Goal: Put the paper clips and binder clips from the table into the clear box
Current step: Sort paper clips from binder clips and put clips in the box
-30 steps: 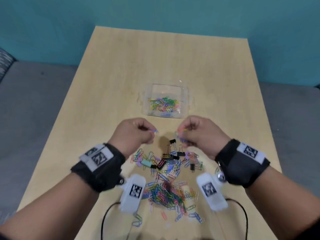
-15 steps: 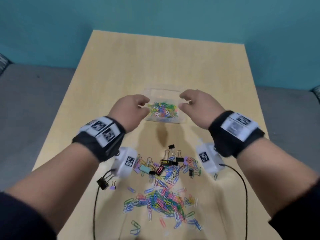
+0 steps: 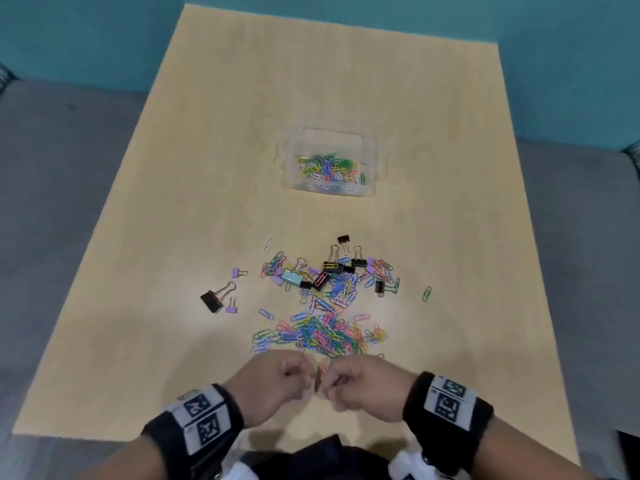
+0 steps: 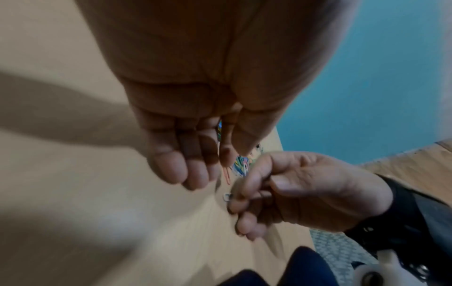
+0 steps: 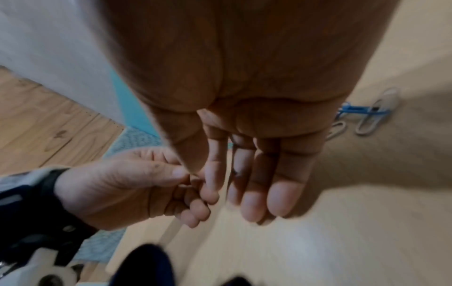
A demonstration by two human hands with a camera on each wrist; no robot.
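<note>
Overhead: left hand (image 3: 273,386) and right hand (image 3: 363,384) together, fingers curled. Only left wrist view shows orange paper clip (image 4: 227,175) pinched by left; right's hold unclear.

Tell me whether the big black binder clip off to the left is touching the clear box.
Apart. The head view shows the big black binder clip lying left of the pile, with a wide stretch of bare table between it and the clear box.
</note>
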